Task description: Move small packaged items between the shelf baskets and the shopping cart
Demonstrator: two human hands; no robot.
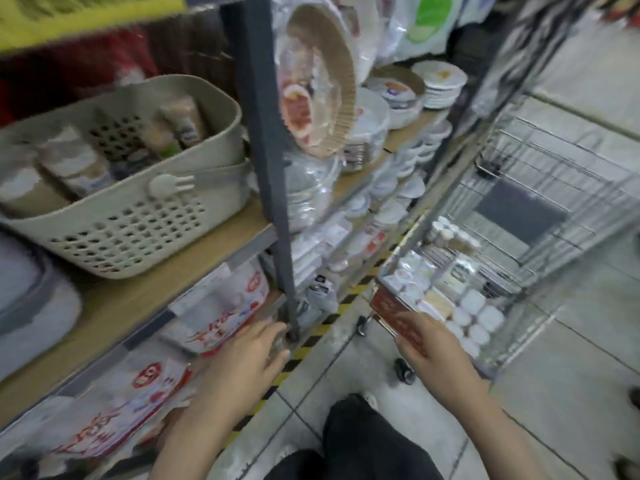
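Tiles [571,386] in pale grey are running under you, with a yellow-and-black hazard stripe [311,336] edging the foot of the shelving [194,268]. You are standing in a shop aisle; one beige perforated basket [117,216] is sitting on the wooden shelf to your left, holding several blurred packets. One wire shopping cart [540,209] is standing to your right, with many small white packages [471,313] lying in its near end. Your right hand [433,344] is gripping one red packet [394,315] just at the cart's near edge. Your left hand [249,355] is hanging with loose, relaxed fingers, holding nothing, near the dark upright post [273,168].
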